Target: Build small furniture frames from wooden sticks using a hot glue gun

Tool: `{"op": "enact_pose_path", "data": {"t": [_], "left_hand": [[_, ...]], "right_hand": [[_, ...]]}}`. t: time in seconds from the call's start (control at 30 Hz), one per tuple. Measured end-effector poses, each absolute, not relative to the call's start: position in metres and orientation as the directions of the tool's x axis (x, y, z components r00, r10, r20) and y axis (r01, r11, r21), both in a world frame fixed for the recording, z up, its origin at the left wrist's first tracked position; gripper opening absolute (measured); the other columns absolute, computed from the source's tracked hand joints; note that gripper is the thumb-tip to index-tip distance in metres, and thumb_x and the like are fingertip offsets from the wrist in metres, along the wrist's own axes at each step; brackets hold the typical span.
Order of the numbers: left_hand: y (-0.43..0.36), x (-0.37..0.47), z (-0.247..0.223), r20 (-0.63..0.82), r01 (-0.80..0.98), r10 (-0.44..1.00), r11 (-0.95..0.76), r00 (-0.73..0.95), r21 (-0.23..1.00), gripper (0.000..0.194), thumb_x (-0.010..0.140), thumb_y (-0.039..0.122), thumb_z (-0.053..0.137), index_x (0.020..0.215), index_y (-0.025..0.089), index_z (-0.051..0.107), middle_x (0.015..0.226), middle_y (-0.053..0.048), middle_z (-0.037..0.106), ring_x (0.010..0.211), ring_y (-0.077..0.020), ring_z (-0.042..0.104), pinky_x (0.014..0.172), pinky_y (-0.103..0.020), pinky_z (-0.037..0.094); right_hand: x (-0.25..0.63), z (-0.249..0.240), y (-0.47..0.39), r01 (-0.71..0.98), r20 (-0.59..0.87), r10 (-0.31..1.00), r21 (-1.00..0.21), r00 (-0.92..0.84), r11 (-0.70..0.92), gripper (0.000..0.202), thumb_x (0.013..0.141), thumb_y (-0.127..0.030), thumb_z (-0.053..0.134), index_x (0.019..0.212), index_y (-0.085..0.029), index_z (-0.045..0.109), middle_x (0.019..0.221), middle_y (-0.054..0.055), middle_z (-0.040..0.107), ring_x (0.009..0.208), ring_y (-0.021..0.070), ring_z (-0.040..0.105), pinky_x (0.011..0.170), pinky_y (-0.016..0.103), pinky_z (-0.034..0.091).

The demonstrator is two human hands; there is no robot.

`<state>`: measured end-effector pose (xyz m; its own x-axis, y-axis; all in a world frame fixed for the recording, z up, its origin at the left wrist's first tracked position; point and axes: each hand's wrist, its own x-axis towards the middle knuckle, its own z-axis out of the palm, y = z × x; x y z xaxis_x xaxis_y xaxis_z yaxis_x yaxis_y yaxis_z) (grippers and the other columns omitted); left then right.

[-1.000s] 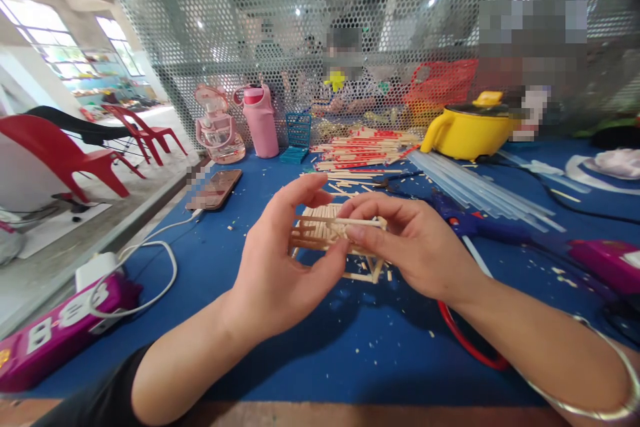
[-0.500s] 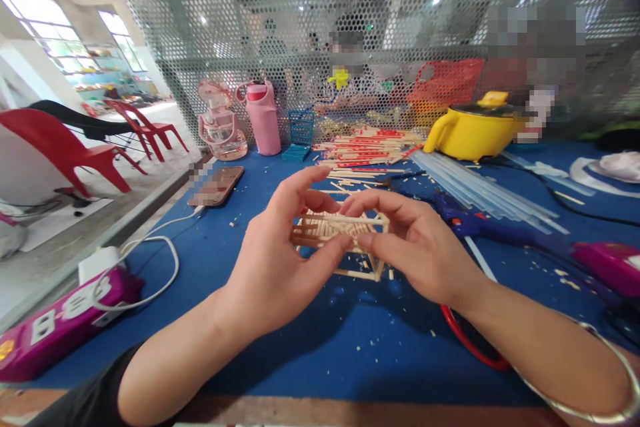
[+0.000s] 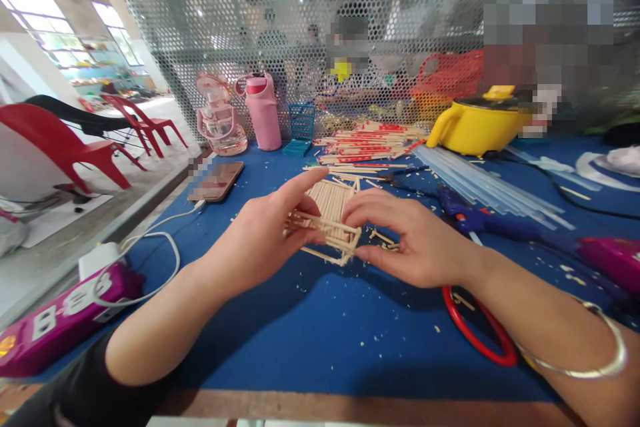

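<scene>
A small frame built of thin wooden sticks (image 3: pixel 330 200), with a floor of sticks laid side by side, is held tilted just above the blue table. My left hand (image 3: pixel 265 227) grips its left side, thumb in front and fingers behind. At the frame's right end, my right hand (image 3: pixel 410 233) has its thumb and fingertips around the corner; the fingers partly hide the contact. Short stick pieces (image 3: pixel 383 237) lie beside the right fingers. Behind the frame spreads a pile of sticks with red-printed paper strips (image 3: pixel 370 143).
A blue glue gun (image 3: pixel 480 220), clear glue sticks (image 3: pixel 495 180) and a red loop handle (image 3: pixel 480 333) lie right. A yellow pot (image 3: pixel 480 123) stands at the back. Left are a phone (image 3: pixel 217 181), pink bottle (image 3: pixel 263 113) and purple power strip (image 3: pixel 70 317). Perforated metal screen (image 3: pixel 225 33) behind.
The frame has turned and shifted left, so its stick floor shows more. Both hands moved with it; my right hand now sits at its right corner, farther from my left hand.
</scene>
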<state>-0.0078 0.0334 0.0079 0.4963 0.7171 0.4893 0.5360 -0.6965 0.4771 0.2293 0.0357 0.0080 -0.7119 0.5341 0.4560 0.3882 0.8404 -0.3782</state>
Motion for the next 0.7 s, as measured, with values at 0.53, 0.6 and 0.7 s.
{"op": "enact_pose_path", "data": {"t": [0.53,0.6,0.7], "left_hand": [[0.041,0.007,-0.012,0.308,0.219,0.920,-0.361,0.241,0.907,0.051,0.075,0.019,0.071,0.121,0.022,0.052,0.081,0.003,0.064,0.073,-0.0112,0.063,0.068,-0.022,0.050],[0.041,0.015,-0.016,0.297,0.054,0.949,-0.304,0.103,0.951,0.044,0.072,0.018,0.073,0.112,0.019,0.054,0.077,0.004,0.062,0.070,-0.0097,0.061,0.064,-0.020,0.049],[0.038,0.027,-0.021,0.251,-0.189,0.968,-0.251,-0.025,0.949,0.042,0.069,0.020,0.076,0.105,0.018,0.053,0.075,0.004,0.061,0.067,-0.0085,0.060,0.063,-0.020,0.050]], "right_hand": [[0.227,-0.001,0.040,0.551,0.568,0.632,-0.339,-0.526,0.763,0.034,0.093,-0.020,0.047,0.126,-0.021,0.051,0.136,0.010,0.053,0.131,0.0205,0.044,0.111,0.041,0.036],[0.225,-0.002,0.040,0.563,0.583,0.712,-0.460,-0.392,0.687,0.045,0.092,-0.027,0.051,0.135,-0.023,0.042,0.139,0.010,0.050,0.130,0.0224,0.045,0.109,0.043,0.039],[0.218,-0.007,0.039,0.429,0.472,0.829,-0.710,-0.299,0.558,0.056,0.087,-0.035,0.059,0.138,-0.026,0.036,0.139,0.010,0.050,0.120,0.0234,0.055,0.098,0.042,0.050]]}}
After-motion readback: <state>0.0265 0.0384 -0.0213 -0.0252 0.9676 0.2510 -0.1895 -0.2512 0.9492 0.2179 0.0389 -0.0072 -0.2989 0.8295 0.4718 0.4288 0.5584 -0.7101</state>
